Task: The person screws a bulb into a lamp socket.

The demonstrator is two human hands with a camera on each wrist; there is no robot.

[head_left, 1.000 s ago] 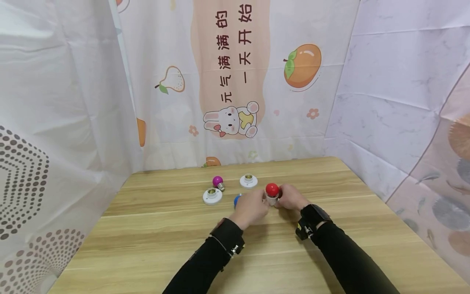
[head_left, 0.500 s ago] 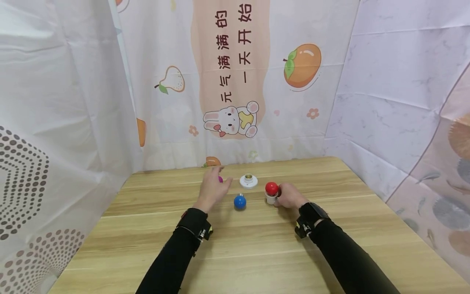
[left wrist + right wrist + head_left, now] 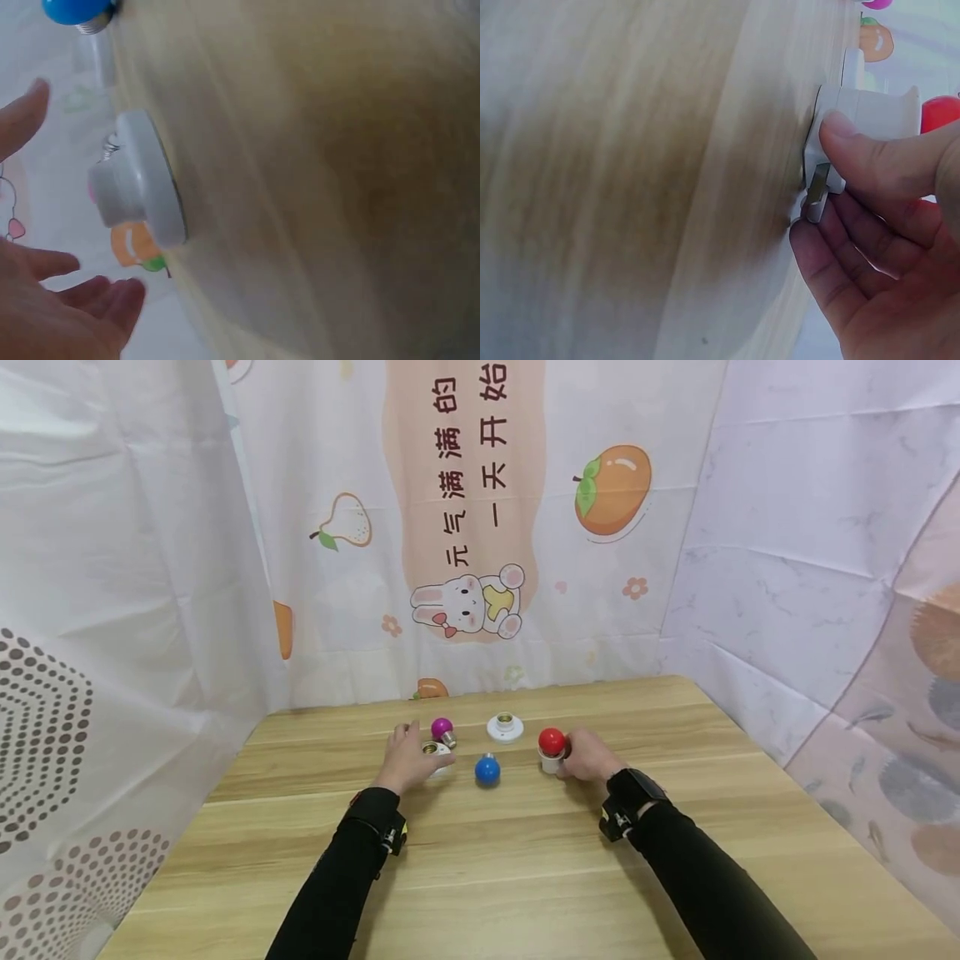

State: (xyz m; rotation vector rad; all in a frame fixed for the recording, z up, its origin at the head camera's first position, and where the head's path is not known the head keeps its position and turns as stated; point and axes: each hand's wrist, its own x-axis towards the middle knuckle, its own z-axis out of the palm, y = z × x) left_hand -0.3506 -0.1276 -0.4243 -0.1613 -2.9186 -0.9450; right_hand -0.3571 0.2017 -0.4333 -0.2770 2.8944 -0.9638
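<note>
My right hand [image 3: 588, 754] grips a white bulb socket [image 3: 874, 112] with a red bulb [image 3: 552, 742] seated in it. In the right wrist view the thumb presses the socket's side, and the fingers curl by a flat metal piece [image 3: 818, 185] at its base. My left hand [image 3: 405, 762] reaches around a round white bulb socket [image 3: 154, 180], thumb and fingers spread on either side. A gap shows between hand and socket in the left wrist view. Between the hands a blue bulb [image 3: 487, 770] lies on the table. Behind the left socket lies a purple bulb [image 3: 442, 729].
Another round white socket [image 3: 505, 727] stands further back on the wooden table [image 3: 480, 877]. Printed cloth [image 3: 337, 610] hangs behind the table's far edge, and more cloth hangs at both sides.
My left hand has left the red bulb's socket and moved left to the round white socket, uncovering the blue bulb. My right hand stays on the socket with the red bulb.
</note>
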